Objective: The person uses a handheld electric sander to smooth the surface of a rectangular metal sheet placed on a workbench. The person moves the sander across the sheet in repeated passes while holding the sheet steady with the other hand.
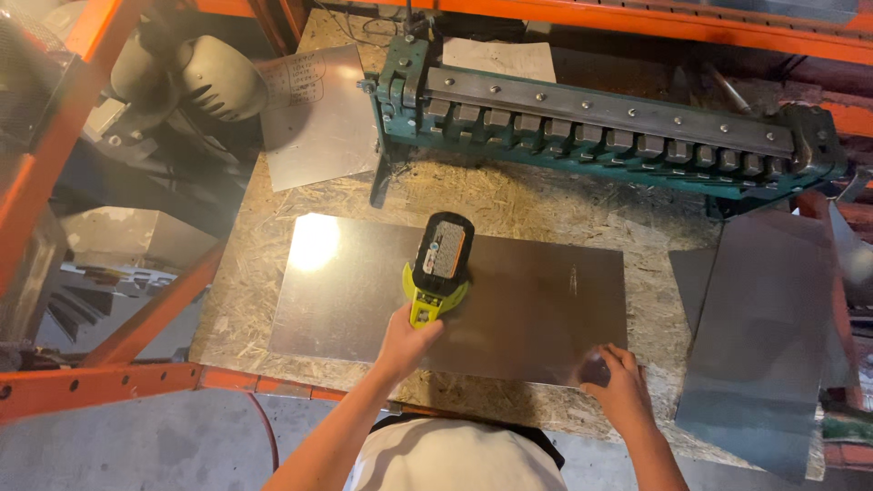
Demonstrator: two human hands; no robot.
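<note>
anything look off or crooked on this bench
The grey metal sheets at the right hang past the chipboard bench edge, stacked askew. The big sheet under the left hand's power tool and right hand lies flat.

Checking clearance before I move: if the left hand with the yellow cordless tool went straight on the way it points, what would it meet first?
Probably the green metal bending brake; the left hand points up the grey metal sheet towards it, though depth is unclear.
</note>
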